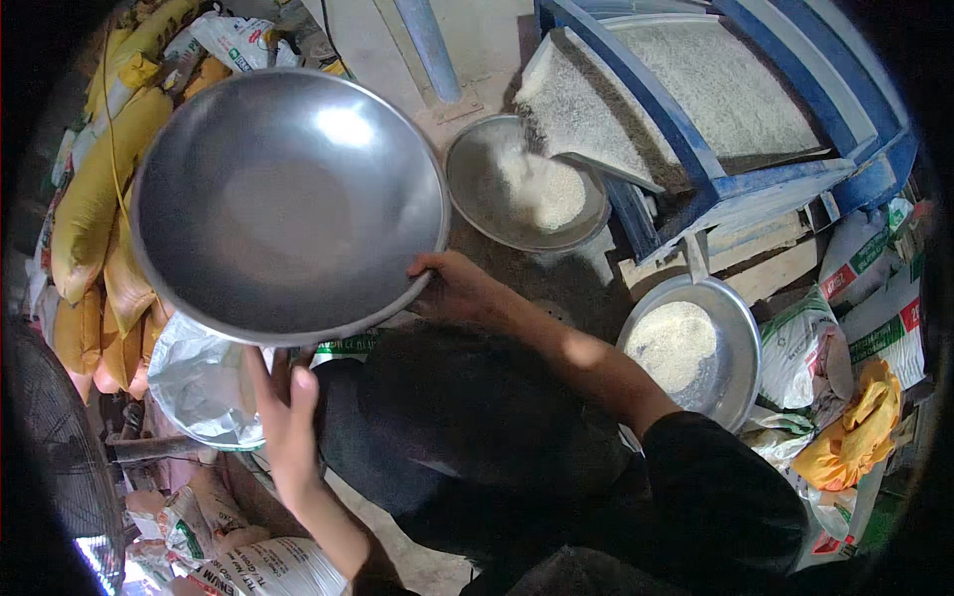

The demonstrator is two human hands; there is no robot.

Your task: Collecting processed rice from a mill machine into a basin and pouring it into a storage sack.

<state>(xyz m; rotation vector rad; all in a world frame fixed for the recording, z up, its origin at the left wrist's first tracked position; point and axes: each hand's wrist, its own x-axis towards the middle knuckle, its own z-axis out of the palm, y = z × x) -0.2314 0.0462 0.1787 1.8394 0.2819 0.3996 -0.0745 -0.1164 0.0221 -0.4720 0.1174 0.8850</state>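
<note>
A wide, shallow metal bowl [283,214] is held up in front of me at the upper left, its inside bare and shiny. My left hand [285,402] grips its near rim from below, fingers partly hidden under the bowl. At the bowl's right rim, my right hand [452,288] pinches the edge between thumb and fingers. Beyond my right hand, a second metal bowl [472,189] stands on the floor, and pale grain [556,194] falls into it from a blue-framed machine [686,139].
Below the machine's spout, a metal basin [740,343] holds more pale grain [673,346]. Full yellow sacks [84,233] are piled at the left, above a fan guard [50,427]. Printed sacks [805,348] and an orange bag [855,427] lie at the right. A white plastic bag [204,377] sits under the held bowl.
</note>
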